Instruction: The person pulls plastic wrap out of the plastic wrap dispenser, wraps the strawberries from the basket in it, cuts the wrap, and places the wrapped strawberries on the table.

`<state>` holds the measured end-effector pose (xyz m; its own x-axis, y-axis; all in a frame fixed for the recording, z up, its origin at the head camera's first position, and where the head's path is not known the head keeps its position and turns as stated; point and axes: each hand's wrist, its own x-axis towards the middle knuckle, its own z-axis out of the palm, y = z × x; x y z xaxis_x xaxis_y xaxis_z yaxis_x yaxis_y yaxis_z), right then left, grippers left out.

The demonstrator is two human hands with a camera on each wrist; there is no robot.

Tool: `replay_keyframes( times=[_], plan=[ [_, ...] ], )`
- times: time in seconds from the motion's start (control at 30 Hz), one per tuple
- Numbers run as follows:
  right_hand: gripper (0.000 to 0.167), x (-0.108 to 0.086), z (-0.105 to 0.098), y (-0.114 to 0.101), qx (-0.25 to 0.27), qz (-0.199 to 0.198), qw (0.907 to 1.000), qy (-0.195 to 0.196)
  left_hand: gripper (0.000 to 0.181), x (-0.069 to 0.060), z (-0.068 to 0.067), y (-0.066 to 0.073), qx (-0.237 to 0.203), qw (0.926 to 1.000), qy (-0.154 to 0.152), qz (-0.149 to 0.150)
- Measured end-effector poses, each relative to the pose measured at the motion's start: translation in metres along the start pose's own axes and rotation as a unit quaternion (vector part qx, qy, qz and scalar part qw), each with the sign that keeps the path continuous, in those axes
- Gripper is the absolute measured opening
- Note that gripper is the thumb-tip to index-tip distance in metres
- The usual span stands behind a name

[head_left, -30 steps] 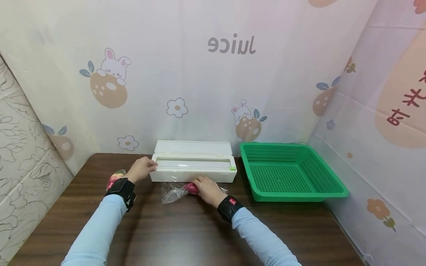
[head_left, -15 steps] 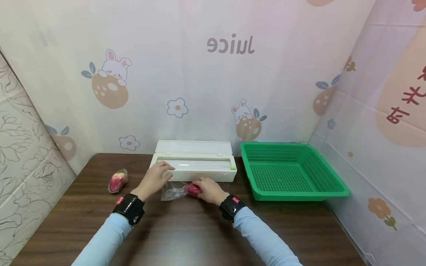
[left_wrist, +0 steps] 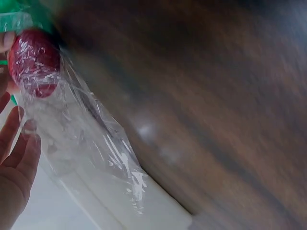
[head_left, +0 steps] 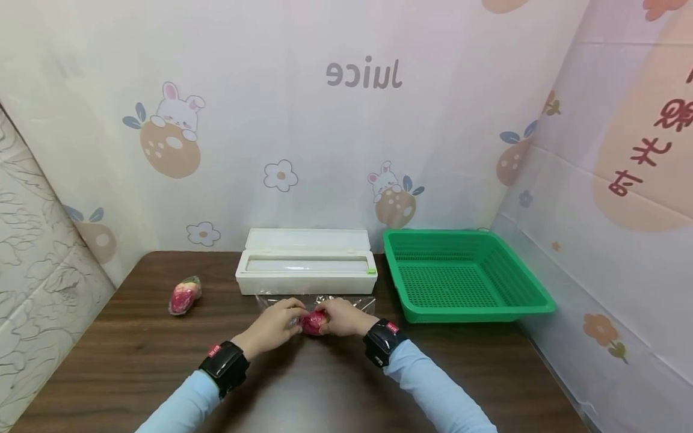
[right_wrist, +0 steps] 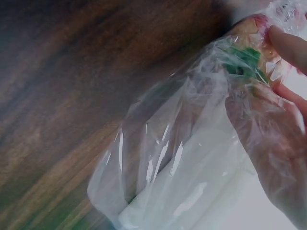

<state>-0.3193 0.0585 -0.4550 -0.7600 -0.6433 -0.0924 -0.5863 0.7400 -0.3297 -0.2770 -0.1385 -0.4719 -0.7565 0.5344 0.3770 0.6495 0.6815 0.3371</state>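
Observation:
A red fruit (head_left: 313, 323) with a yellowish end and a green leaf, wrapped in clear cling film, lies on the table before the white film dispenser (head_left: 305, 282). My right hand (head_left: 346, 317) grips its right end; in the right wrist view, film covers part of that hand (right_wrist: 273, 139). At the fruit's left side my left hand (head_left: 275, 325) has its fingertips on the gathered film. In the left wrist view the cling film (left_wrist: 81, 124) stretches past those fingers (left_wrist: 29, 153). The dispenser's lid (head_left: 307, 239) stands raised.
Another film-wrapped red fruit (head_left: 185, 295) lies at the left of the brown table (head_left: 135, 361). A green plastic basket (head_left: 470, 314) stands right of the dispenser. A printed curtain (head_left: 271, 120) hangs behind.
My left hand has moved from the dispenser's left end to the film beside the fruit. The right hand keeps its grip on the fruit, now slightly nearer.

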Motion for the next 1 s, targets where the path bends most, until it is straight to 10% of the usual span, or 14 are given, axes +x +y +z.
replay_keyframes(
  times=[0.23, 1.0],
  plan=[
    [0.044, -0.006, -0.001, 0.003, 0.028, 0.002, 0.9994, -0.022, 0.028, -0.001, 0.008, 0.009, -0.002, 0.9995, -0.009, 0.030],
    [0.036, -0.011, -0.004, 0.017, 0.118, 0.040, 0.9919, -0.021, 0.050, 0.003, 0.034, 0.016, 0.028, 0.9996, -0.007, -0.003]
  ],
)
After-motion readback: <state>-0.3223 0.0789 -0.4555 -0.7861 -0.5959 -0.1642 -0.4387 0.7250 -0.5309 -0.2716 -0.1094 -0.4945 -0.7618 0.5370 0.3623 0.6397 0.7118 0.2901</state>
